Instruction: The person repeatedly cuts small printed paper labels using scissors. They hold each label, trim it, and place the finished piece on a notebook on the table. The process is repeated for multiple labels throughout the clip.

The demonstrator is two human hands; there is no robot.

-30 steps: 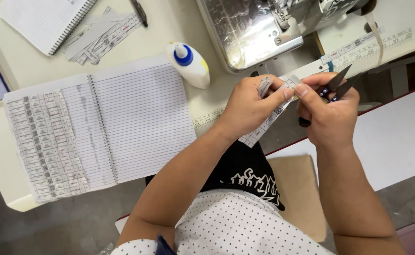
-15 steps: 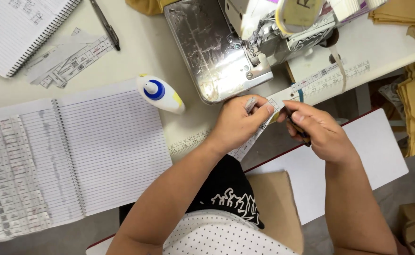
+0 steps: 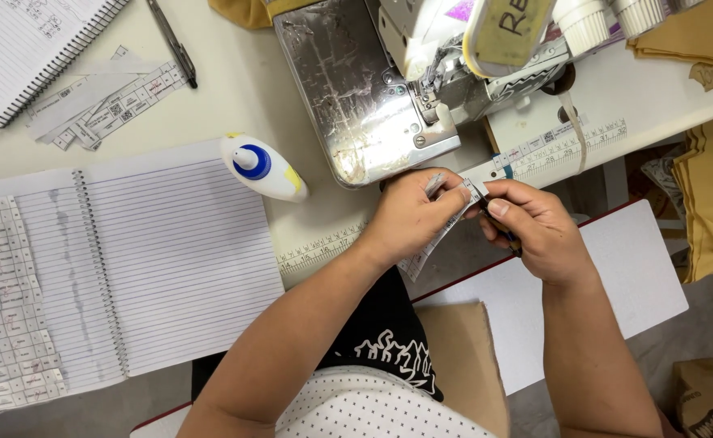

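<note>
Your left hand (image 3: 409,217) and right hand (image 3: 535,227): both pinch a paper label strip (image 3: 433,239), held at the table edge (image 3: 324,243) before the sewing machine (image 3: 389,89). Right hand also grips a dark tool (image 3: 509,237). Nearby: glue bottle (image 3: 263,166), open notebook (image 3: 129,259).

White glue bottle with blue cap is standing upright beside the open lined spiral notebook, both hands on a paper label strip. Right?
Not quite. In the head view the white glue bottle with blue cap lies on its side beside the open lined spiral notebook. The left hand and right hand do hold the paper label strip.
</note>
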